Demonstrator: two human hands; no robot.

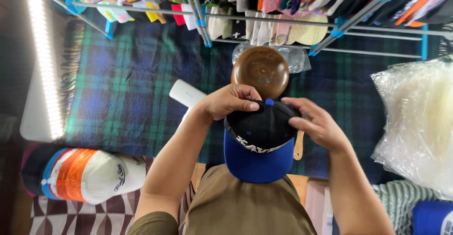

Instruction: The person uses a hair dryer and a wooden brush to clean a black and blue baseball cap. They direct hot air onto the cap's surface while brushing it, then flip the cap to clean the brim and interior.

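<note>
I hold a black cap with a blue brim [260, 143] in front of my chest, brim toward me. My left hand [231, 101] grips the crown's upper left edge with fingers curled over it. My right hand [317, 123] holds the crown's right side, fingers bent around the rim. A small blue button tops the cap between both hands. Just beyond the cap sits a round brown wooden head form [260, 71] on the plaid cloth.
A dark blue-green plaid blanket [137, 89] covers the surface. A white flat device [187, 93] lies left of the form. Stacked caps [89, 173] lie at lower left, plastic-bagged goods [417, 122] at right. A rack of hanging caps [264, 4] spans the top. A light strip [45, 60] glows at left.
</note>
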